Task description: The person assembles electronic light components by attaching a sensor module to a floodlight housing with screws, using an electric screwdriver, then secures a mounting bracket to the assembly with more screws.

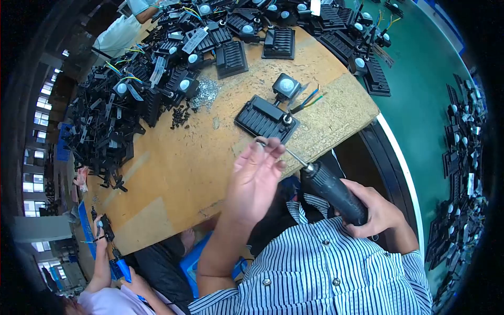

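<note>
In the head view, my right hand (379, 211) is wrapped round the black body of an electric screwdriver (338, 193), whose thin bit points up and left. My left hand (257, 170) is raised at the bit's tip, thumb and forefinger pinched together. Something small and dark shows at those fingertips, too small to name. Just beyond them a black floodlight (264, 119) lies finned side up on the table. It carries a white-domed motion sensor (286, 86) and a short cable with blue, brown and yellow-green wire ends. My fingers partly overlap its near edge.
Washers (208, 94) and small black screws (181, 116) lie loose on the wooden table (173, 173). Black brackets (100, 126) and more floodlights are heaped behind and left. A green conveyor (420, 105) runs along the right. A co-worker's hands (137, 284) hold a blue tool at lower left.
</note>
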`<state>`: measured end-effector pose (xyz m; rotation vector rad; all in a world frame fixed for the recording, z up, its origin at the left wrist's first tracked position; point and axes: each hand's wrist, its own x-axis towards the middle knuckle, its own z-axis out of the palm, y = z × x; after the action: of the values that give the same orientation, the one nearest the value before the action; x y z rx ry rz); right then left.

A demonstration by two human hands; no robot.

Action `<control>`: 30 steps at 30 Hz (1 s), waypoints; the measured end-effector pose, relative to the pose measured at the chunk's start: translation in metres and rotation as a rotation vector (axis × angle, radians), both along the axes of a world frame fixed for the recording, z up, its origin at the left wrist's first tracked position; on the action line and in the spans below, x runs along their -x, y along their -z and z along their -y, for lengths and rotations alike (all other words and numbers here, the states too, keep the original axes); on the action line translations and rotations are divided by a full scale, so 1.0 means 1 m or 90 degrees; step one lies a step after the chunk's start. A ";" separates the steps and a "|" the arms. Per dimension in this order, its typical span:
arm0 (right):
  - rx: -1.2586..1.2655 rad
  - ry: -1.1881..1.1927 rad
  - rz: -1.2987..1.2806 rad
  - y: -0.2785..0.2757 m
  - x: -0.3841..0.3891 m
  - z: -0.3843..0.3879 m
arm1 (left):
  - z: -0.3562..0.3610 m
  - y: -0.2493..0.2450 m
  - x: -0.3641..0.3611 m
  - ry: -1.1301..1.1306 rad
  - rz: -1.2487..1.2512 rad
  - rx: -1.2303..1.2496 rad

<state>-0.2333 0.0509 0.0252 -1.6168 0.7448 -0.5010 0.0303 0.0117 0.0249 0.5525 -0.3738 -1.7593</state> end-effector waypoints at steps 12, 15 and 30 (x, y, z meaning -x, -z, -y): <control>-0.034 0.008 -0.038 -0.008 -0.003 0.003 | -0.001 0.012 0.030 0.034 -0.058 -0.053; -0.023 0.020 -0.079 -0.010 -0.005 0.001 | -0.004 0.011 0.035 -0.017 0.021 -0.032; -0.191 -0.018 0.123 0.006 -0.003 0.006 | 0.001 0.025 0.036 0.055 -0.111 0.006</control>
<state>-0.2303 0.0447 0.0191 -1.2779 0.6181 -0.4919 -0.0058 0.0112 -0.0003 0.3770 -0.2867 -1.8715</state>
